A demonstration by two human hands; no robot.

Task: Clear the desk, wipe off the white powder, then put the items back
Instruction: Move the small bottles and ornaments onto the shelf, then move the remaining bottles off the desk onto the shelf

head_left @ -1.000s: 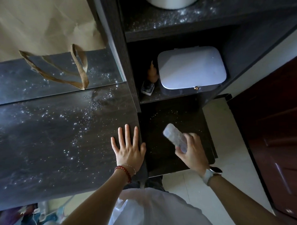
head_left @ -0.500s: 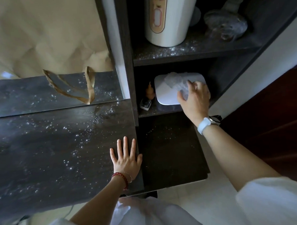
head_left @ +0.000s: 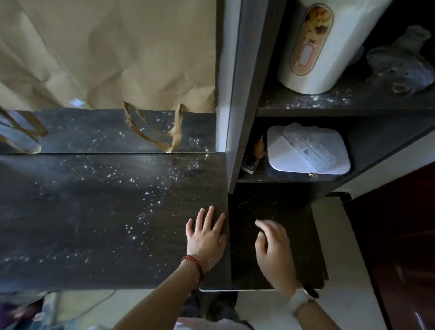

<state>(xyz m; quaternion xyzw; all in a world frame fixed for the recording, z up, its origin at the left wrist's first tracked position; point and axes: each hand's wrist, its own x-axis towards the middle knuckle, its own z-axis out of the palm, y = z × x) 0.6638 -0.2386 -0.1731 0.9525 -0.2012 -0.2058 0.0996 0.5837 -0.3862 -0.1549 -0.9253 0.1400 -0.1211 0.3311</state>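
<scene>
I look down on a dark desk [head_left: 84, 221] scattered with white powder [head_left: 160, 199], thickest toward its right half. Two hands are in view. My left hand [head_left: 205, 241] lies flat on the desk's right edge, fingers [head_left: 209, 218] spread wide and holding nothing; one red bead bracelet [head_left: 194, 262] circles that wrist. My right hand [head_left: 273, 252] hovers over the lowest dark shelf [head_left: 296, 218] just right of the desk, its fingers loosely curled and empty (the hand is blurred). One white watch [head_left: 301, 299] sits on that wrist.

The shelf unit shows three levels. On the middle one rests one white lidded box [head_left: 286, 160], with one clear plastic item [head_left: 312, 149] lying across its top. Beside the box, to its left, stand two small things: a dark little bottle [head_left: 250, 165] and something orange [head_left: 259, 148] I cannot identify. The top level, also dusted with powder, carries one tall white canister [head_left: 324, 39] and one glass vessel [head_left: 402, 65].

Behind the desk, brown paper [head_left: 104, 42] covers the wall, and two brown strap loops [head_left: 163, 132] are visible along a mirror-like strip.
</scene>
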